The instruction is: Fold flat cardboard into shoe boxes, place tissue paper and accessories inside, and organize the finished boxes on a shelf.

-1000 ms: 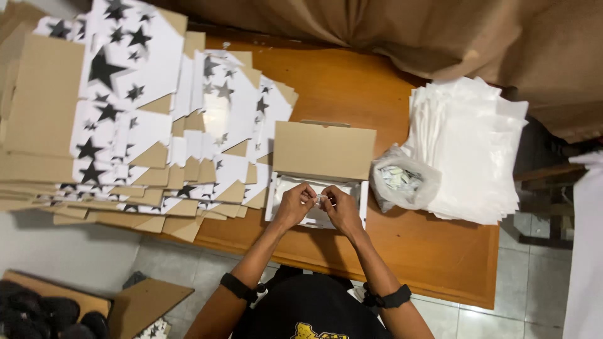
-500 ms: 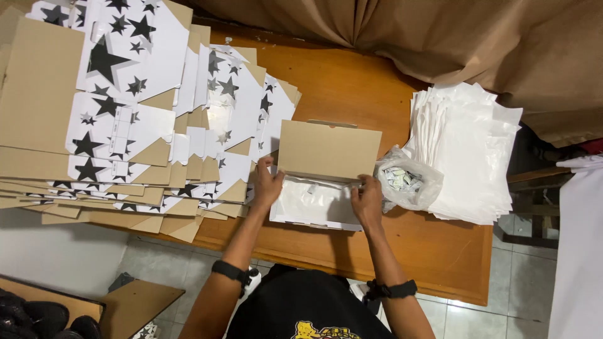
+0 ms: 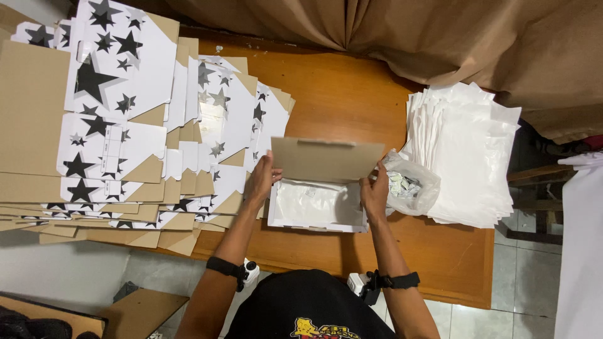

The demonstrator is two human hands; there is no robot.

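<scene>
A small white cardboard box (image 3: 317, 207) stands open on the wooden table (image 3: 342, 103), with white paper lining its inside. Its brown lid flap (image 3: 326, 158) is raised and tilts toward me. My left hand (image 3: 262, 179) grips the lid's left edge. On the lid's right edge sits my right hand (image 3: 375, 191), fingers curled around it. Both wrists wear black bands.
A wide pile of flat white cartons with black stars (image 3: 125, 125) covers the table's left. A clear bag of small packets (image 3: 411, 185) lies right of the box, beside a stack of white tissue sheets (image 3: 468, 154). Brown cloth (image 3: 440, 44) hangs behind.
My hands left the inside of the box, moved apart to its sides, and now hold the lid flap, which has tipped down toward me.
</scene>
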